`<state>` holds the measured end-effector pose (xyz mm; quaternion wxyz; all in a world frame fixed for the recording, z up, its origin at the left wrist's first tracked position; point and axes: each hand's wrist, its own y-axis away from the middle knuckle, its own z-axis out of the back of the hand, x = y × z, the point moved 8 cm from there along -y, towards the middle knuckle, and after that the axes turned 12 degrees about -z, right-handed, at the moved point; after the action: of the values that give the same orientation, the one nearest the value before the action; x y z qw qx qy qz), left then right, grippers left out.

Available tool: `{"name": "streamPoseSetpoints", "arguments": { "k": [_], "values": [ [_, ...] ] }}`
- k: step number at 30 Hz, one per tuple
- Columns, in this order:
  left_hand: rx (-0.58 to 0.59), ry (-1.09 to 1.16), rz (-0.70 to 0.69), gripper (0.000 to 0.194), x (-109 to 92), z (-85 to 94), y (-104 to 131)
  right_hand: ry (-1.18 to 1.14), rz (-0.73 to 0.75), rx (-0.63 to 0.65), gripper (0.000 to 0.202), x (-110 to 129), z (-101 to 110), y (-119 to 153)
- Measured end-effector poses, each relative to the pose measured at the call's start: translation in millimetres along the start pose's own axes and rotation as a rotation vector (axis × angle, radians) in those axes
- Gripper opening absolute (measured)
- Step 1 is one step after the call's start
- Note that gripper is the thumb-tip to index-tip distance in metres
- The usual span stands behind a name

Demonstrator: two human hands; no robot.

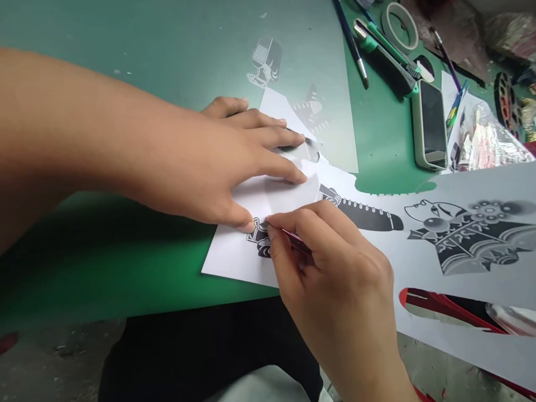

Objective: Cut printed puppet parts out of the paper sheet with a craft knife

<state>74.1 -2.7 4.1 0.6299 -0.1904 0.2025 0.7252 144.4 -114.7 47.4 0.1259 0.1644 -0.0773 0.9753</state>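
A white sheet of paper [234, 257] printed with black-and-white figures lies across the green table. My left hand [247, 156] rests flat on it with fingers spread, holding nothing. Its thumb touches the paper beside a small printed black figure [263, 243]. Pinched in my right hand [335, 273] is a slim dark red craft knife [295, 240], its tip on the paper at that figure. My fingers hide most of the knife. To the right of its tip are a printed laced boot [368, 215] and a printed figure with a face [473, 234].
A clear sheet [326, 56] bears other cutouts. At the upper right lie a paintbrush [354, 47], a green-and-black utility knife [387, 58], a tape roll [400, 26] and a phone [429, 125]. The paper overhangs the table's front edge and has a long cut-out slot.
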Motion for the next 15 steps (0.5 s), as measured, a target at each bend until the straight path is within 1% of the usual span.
{"name": "streamPoseSetpoints", "arguments": {
  "k": [5, 15],
  "values": [
    [-0.013, -0.011, -0.028, 0.067, -1.0, 1.4, 1.9, -0.028, 0.004, -0.006, 0.016, -0.3, -0.4, 0.7],
    [0.005, -0.02, 0.011, 0.069, -1.4, 1.4, -0.8, -0.018, 0.013, 0.021, 0.015, 1.1, -0.5, 0.0]
  ]
}}
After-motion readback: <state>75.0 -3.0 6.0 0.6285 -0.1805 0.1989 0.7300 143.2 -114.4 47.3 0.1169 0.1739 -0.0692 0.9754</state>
